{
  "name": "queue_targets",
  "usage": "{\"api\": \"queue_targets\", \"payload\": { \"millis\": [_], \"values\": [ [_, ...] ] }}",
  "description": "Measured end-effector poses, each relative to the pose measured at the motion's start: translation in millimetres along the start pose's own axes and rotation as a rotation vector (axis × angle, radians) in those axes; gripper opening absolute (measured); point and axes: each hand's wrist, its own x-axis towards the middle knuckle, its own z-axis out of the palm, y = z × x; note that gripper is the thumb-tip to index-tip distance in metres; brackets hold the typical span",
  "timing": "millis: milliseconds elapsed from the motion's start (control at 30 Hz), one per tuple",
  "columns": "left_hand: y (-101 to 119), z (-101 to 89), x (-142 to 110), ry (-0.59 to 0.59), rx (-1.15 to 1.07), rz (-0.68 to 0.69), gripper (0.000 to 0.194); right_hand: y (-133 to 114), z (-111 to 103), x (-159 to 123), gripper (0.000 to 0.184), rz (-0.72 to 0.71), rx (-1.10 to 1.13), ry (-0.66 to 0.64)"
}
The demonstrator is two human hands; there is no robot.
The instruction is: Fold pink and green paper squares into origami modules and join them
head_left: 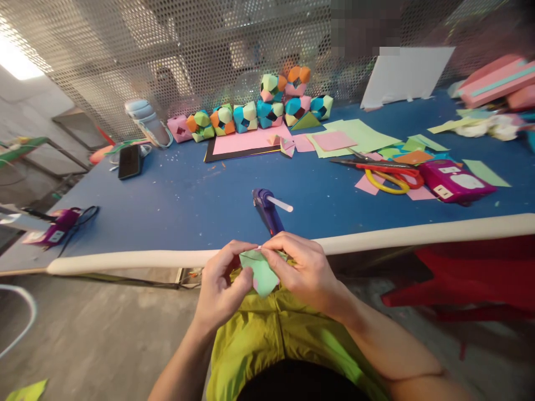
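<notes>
I pinch the green paper at its left side with my left hand, thumb and fingers closed on it. My right hand grips its right upper edge, thumb and forefinger nearly together. The paper is over my lap, at the near edge of the table. The glue gun lies just beyond; the scissors lie far right, and paper balls line the far side.

A perforated screen backs the blue table, grey floor below, a bright light upper left.
</notes>
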Motion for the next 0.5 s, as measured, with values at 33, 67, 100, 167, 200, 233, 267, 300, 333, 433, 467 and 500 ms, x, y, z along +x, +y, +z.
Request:
{"api": "queue_targets", "payload": {
  "millis": [33,67,100,167,200,233,267,300,333,433,467,500],
  "values": [
    [0.2,-1.0,0.6,-0.015,-0.019,-0.02,0.028,0.4,0.0,0.3,0.014,0.007,0.0,-0.003],
    [0.3,-1.7,1.4,-0.023,-0.029,-0.041,0.027,0.8,0.2,0.6,0.013,0.013,0.0,-0.007],
    [0.3,-1.9,2.2,-0.022,-0.029,-0.061,0.023,1.2,0.5,0.9,0.013,0.015,0.002,-0.011],
    [0.3,-1.1,4.0,0.004,0.0,-0.08,0.011,2.3,1.2,1.0,0.013,0.002,0.007,-0.017],
    [0.4,-0.4,4.7,0.027,0.029,-0.075,0.008,2.8,1.6,0.7,0.013,-0.007,0.012,-0.025],
    [0.5,0.5,5.2,0.055,0.062,-0.063,0.009,3.3,1.9,0.3,0.013,-0.016,0.022,-0.035],
    [0.6,1.3,5.5,0.084,0.092,-0.048,0.011,3.7,2.1,-0.4,0.013,-0.023,0.034,-0.044],
    [0.7,1.9,5.5,0.109,0.114,-0.036,0.012,4.0,2.2,-1.1,0.013,-0.023,0.044,-0.046],
    [0.7,2.4,5.3,0.126,0.127,-0.029,0.013,4.2,2.4,-1.7,0.013,-0.015,0.05,-0.041],
    [0.0,3.0,4.1,0.145,0.148,-0.018,0.013,3.9,2.8,-2.3,0.012,0.015,0.034,0.008],
    [-0.4,3.2,3.6,0.142,0.156,-0.012,0.013,3.7,2.9,-2.0,0.009,0.019,0.022,0.016],
    [-1.0,3.3,3.2,0.138,0.162,-0.007,0.012,3.4,2.9,-1.4,0.009,0.017,0.012,0.017]
  ]
}}
